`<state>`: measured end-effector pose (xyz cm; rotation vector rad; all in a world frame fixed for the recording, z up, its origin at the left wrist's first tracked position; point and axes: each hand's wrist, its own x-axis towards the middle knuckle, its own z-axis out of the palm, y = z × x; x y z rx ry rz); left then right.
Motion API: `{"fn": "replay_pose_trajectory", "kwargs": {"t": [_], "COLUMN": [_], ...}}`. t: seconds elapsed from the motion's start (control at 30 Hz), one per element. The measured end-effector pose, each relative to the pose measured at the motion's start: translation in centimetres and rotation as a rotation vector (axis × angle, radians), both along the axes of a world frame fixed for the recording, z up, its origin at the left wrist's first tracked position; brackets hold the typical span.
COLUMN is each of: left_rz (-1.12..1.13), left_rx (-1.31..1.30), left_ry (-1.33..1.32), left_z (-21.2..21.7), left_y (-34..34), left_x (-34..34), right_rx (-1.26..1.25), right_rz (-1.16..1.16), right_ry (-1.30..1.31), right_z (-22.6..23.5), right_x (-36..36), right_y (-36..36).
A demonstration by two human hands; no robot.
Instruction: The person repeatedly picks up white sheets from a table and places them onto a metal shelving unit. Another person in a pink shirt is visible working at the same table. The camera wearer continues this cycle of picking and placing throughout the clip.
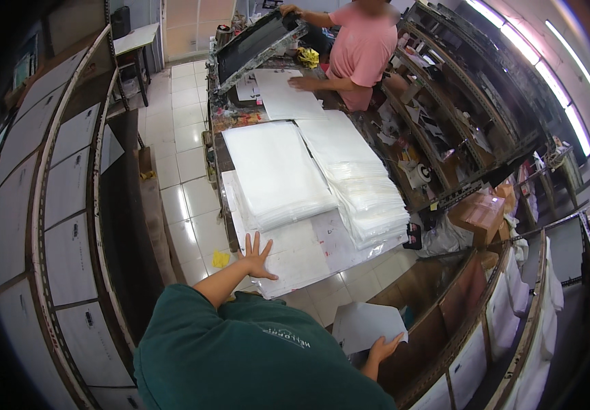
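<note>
A pale sheet (360, 322) is off the desk (242, 118), out past its near edge, by a brown rack (438, 318) on the right. The right hand (385, 347) has its grip clamped on the side of this sheet. The left hand (257, 258) is flat on the desk's near left corner, its fingers spread wide apart. Two big piles of white sheets sit side by side: the left pile (274, 167) near the desk's left edge, the right pile (360, 181) along its right edge. At the far end, a person in a pink shirt (363, 51) touches a white sheet (285, 96) and holds up a dark frame (254, 58).
</note>
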<state>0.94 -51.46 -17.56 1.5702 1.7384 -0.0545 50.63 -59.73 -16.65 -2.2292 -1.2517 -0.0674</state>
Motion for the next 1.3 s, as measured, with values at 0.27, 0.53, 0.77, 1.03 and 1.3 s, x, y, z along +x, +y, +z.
{"fn": "replay_pose_trajectory", "kwargs": {"t": [0.27, 0.53, 0.77, 1.03, 1.3], "left_rz": [0.012, 0.001, -0.005, -0.024, -0.001], "left_rx": [0.012, -0.001, 0.005, 0.038, 0.055], "left_ry": [-0.001, 0.015, 0.018, 0.030, 0.040], "left_z": [-0.6, 0.2, -0.1, -2.8, -2.7], "left_y": [-0.2, -0.2, -0.3, 0.3, 0.2], "left_x": [-0.2, -0.1, 0.0, 0.3, 0.1], "right_rx": [-0.026, -0.022, -0.016, 0.012, -0.203], "right_rz": [0.031, 0.002, -0.026, 0.092, 0.061], "right_ry": [0.060, 0.013, 0.002, -0.158, 0.002], "right_z": [1.7, 2.2, 1.0, -1.7, 1.0], "right_x": [-1.5, -2.5, -1.8, 0.5, -2.9], "right_y": [0.8, 0.5, -0.4, -2.4, 1.1]}}
